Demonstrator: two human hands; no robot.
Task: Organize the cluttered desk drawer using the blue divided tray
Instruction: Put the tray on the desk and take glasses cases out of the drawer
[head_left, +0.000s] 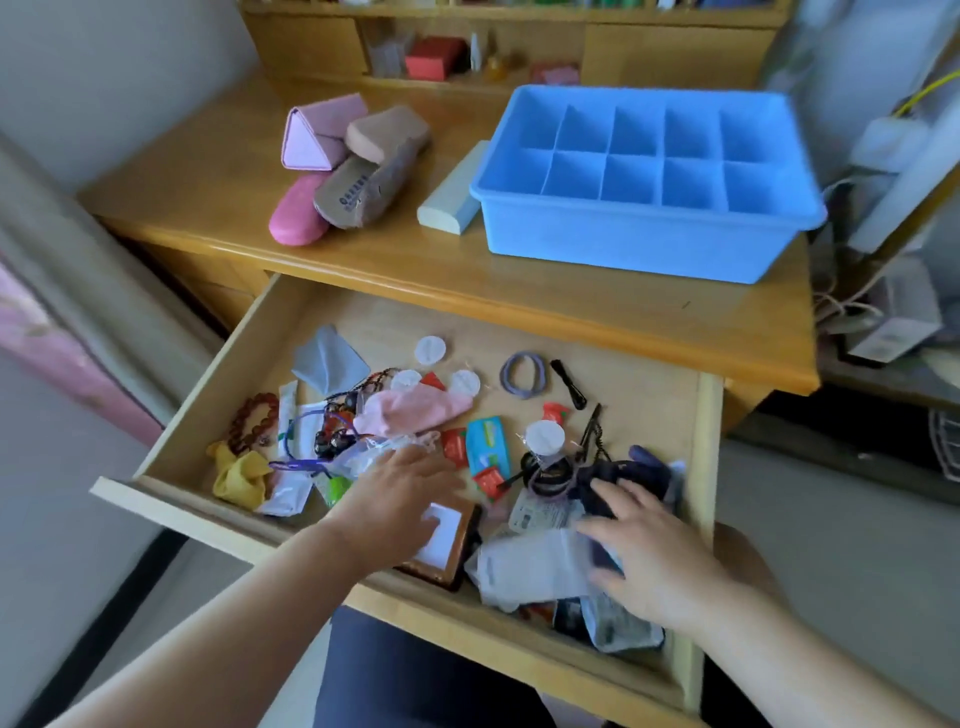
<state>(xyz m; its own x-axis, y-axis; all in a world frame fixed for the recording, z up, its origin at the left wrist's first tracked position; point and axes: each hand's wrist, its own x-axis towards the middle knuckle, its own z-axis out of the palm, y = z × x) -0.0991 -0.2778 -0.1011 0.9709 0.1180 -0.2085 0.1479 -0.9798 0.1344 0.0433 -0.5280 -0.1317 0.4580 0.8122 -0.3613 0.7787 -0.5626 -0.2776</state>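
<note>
Both hands lie flat-fingered in the open drawer (709, 415): left hand (400, 499) on a framed card (447, 540), right hand (654, 551) on papers (524, 566); blue tray (623, 234) on the tabletop (363, 249).

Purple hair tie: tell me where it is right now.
In the head view, the purple hair tie lies on the drawer floor toward the back right, just left of a black hair clip and right of a white round pad.

We see a plain light-blue divided tray (644, 228) at upper right on a honey-yellow desk (395, 260); at upper left a lilac case (317, 135) and a hot-pink case (296, 213); in the pale wood drawer (649, 395) a yellow cloth (239, 475), a dark red bead bracelet (254, 418), a purple hair tie (522, 374) and red wrappers (454, 447)
</note>
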